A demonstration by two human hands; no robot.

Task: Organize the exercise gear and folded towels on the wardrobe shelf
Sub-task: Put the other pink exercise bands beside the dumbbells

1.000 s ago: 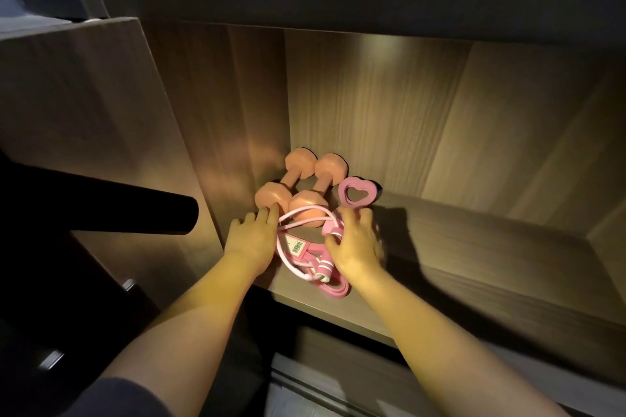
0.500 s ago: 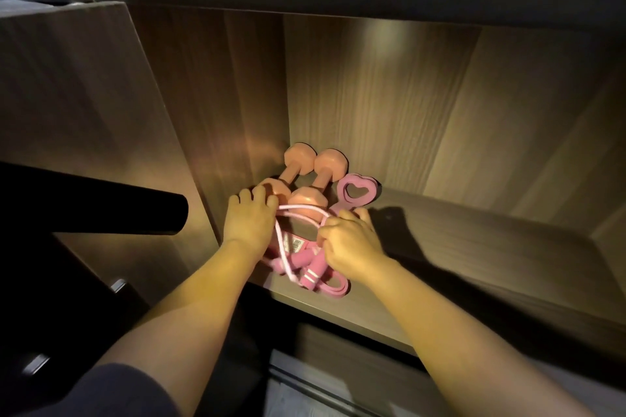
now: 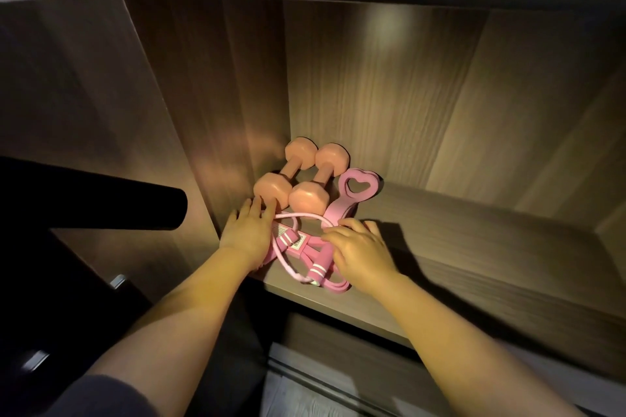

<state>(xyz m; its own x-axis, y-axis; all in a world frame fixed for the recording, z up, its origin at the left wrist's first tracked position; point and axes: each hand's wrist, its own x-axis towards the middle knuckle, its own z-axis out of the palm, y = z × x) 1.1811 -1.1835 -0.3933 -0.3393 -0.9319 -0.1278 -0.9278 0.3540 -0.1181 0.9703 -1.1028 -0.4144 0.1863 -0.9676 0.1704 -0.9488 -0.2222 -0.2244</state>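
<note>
The pink rope bundle (image 3: 298, 247) lies at the front left of the wardrobe shelf (image 3: 474, 247), just inside its front edge. It is a tangle of pale pink cord, two darker pink handles with white stripes (image 3: 318, 269) and a flat pink band that sticks out at the bundle's 5 o'clock. One loop of cord (image 3: 298, 215) arches up at 12 o'clock, toward the wardrobe's back.

Both hands are on the bundle. The left hand (image 3: 249, 232) lies at its 9 o'clock, released and flat, with the fingers straight. The palm covers the bundle's left edge and the fingertips reach the near head of the left dumbbell (image 3: 288, 173). The right hand (image 3: 362, 250) rests at 3 o'clock with bent fingers laid over the bundle's right side. Its palm hides what is beneath, so whether it pinches the cord cannot be told.

At 12 o'clock from the bundle, two peach dumbbells lie side by side in the shelf's back left corner, their bars pointing toward the back panel (image 3: 389, 95). The right dumbbell (image 3: 318, 184) touches its partner. At 1 o'clock a pink heart-shaped piece (image 3: 355, 184) with a heart cut-out leans just beside the right dumbbell, and its strap runs down to the right hand's fingertips.

The wooden side panel (image 3: 210, 95) stands at the dumbbells' 9 o'clock. Further out at 9 o'clock, outside the wardrobe, a black cylinder (image 3: 118, 203) lies across in shadow. A dark sleeve (image 3: 101, 396) shows at 7 o'clock, on the left arm.
</note>
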